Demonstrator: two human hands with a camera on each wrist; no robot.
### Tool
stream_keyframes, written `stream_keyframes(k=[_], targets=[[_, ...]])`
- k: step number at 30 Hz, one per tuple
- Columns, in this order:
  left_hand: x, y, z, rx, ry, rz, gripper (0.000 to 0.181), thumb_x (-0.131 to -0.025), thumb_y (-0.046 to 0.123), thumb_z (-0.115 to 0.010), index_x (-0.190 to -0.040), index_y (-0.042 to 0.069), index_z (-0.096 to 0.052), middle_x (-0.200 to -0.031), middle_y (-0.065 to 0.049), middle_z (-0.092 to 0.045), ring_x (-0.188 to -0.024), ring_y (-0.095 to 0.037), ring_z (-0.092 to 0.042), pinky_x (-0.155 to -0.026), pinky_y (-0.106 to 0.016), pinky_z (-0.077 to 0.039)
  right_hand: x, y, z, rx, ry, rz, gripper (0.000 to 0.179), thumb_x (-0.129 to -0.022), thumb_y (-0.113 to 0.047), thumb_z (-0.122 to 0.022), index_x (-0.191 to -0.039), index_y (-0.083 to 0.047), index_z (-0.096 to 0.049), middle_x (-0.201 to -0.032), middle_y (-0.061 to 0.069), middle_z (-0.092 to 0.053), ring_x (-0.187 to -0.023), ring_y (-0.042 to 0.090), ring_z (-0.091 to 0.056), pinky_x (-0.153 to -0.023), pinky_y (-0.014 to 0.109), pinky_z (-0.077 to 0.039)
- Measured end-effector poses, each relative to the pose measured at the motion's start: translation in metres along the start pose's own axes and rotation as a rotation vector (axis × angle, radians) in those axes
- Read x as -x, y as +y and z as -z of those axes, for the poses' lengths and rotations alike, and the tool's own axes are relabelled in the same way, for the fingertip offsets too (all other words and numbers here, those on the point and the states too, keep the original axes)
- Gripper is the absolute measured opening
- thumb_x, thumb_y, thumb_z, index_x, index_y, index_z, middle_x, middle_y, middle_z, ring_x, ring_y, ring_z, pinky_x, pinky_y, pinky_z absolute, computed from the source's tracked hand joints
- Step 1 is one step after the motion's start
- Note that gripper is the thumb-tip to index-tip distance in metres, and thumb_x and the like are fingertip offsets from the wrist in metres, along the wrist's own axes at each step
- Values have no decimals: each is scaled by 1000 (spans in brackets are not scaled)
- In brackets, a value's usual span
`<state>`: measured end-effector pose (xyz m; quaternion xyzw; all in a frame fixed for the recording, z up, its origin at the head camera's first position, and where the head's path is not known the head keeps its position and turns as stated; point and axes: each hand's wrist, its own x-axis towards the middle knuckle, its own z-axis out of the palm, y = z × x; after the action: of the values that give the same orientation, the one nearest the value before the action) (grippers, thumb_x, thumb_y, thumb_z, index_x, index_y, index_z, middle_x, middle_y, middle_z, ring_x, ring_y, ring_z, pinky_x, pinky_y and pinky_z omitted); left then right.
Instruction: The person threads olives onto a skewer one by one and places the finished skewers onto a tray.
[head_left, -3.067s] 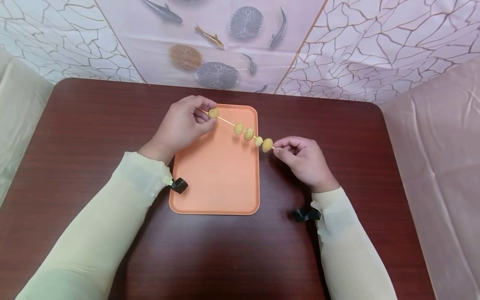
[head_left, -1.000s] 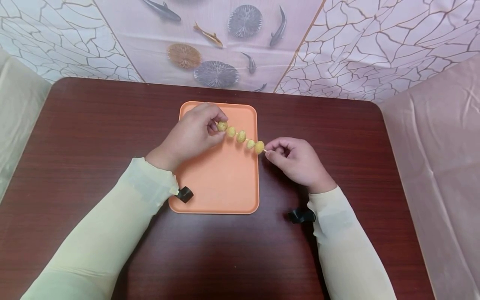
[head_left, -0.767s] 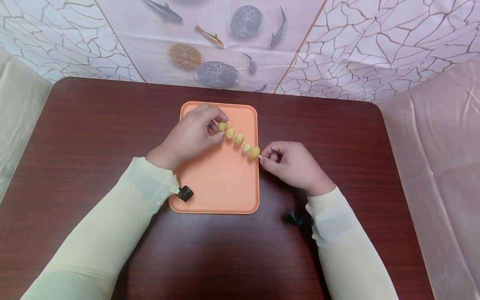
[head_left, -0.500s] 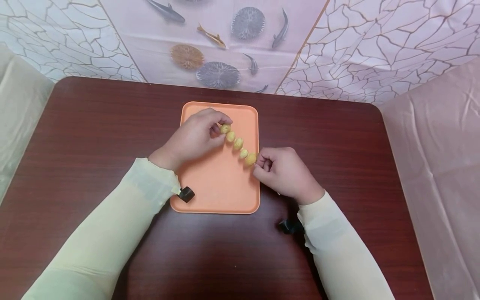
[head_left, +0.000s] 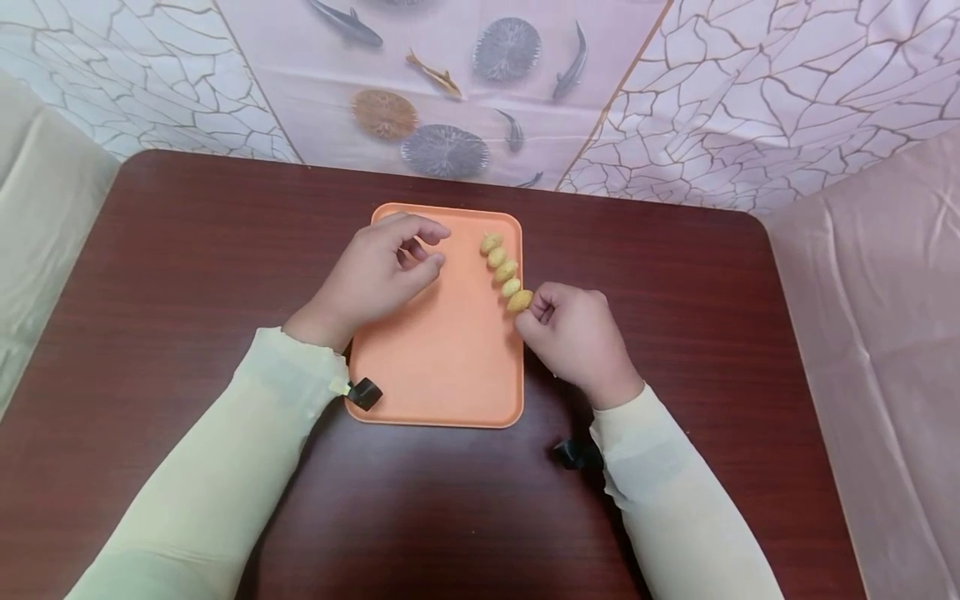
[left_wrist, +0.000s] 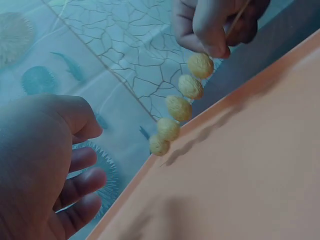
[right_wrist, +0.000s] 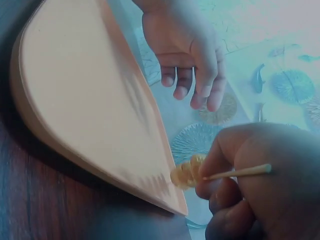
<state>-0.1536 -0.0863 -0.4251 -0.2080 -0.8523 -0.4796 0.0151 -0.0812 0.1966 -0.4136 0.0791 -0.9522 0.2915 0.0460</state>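
My right hand (head_left: 581, 342) pinches the bare end of a thin wooden skewer threaded with several lumpy yellow balls (head_left: 506, 272). In the right wrist view the tail of the stick (right_wrist: 245, 171) pokes out past the thumb and finger. The balls sit close together along the stick, and in the left wrist view the skewer (left_wrist: 178, 108) casts a shadow on the orange tray (head_left: 427, 367) beneath. My left hand (head_left: 367, 267) hovers over the tray's left side, fingers loosely bent and holding nothing, a gap away from the skewer's far end.
The tray lies on a dark reddish-brown table (head_left: 420, 508). Behind the table hangs a cloth (head_left: 555, 142) printed with fish and cracked lines. Pale fabric (head_left: 885, 292) borders the right side. A black strap piece (head_left: 365, 394) sticks out from the left cuff.
The left hand has let go of the end ball and drawn left. The balls have closed up along the stick. The right hand first came left and nearer, then swung the skewer slightly right.
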Motion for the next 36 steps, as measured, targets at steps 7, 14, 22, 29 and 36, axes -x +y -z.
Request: stream_keyframes(k=[7,14,22,29,36], targets=[[8,-2,-2,27,27,-14,18,-102,14,-76,-118,9,-82,-109,-5,-77,-94,-22,-67,-85,-36,-58,-4,-7,-7,6,-5,-91,21,-88,-16,-63,-68,-19,-60,-56,-5,-52,-56,19,-51,-51,32,-40],[11,-9,-7,45,34,-42,12,-102,13,-77,-113,10,-83,-103,-1,-73,-93,-19,-65,-82,-30,-55,-3,-15,-17,107,-88,-142,22,-91,-15,-61,-69,-21,-62,-59,-3,-56,-57,20,-55,-50,32,-43],[13,-12,-11,52,27,-54,11,-103,15,-78,-110,9,-83,-102,-1,-73,-92,-18,-64,-82,-29,-55,1,-25,-28,165,-155,-154,30,-97,-16,-63,-67,-20,-61,-60,-3,-52,-54,19,-51,-47,30,-39],[12,-15,-15,63,-5,-85,7,-102,13,-78,-108,10,-83,-104,1,-74,-92,-18,-66,-82,-29,-57,3,-30,-30,196,-178,-199,36,-105,-25,-72,-70,-19,-64,-62,-1,-57,-56,20,-56,-48,31,-42],[12,-15,-14,55,1,-98,8,-102,12,-78,-107,10,-83,-104,1,-74,-92,-19,-66,-82,-33,-58,3,-30,-31,189,-200,-193,36,-106,-27,-74,-73,-18,-64,-64,0,-59,-57,19,-57,-49,30,-43]])
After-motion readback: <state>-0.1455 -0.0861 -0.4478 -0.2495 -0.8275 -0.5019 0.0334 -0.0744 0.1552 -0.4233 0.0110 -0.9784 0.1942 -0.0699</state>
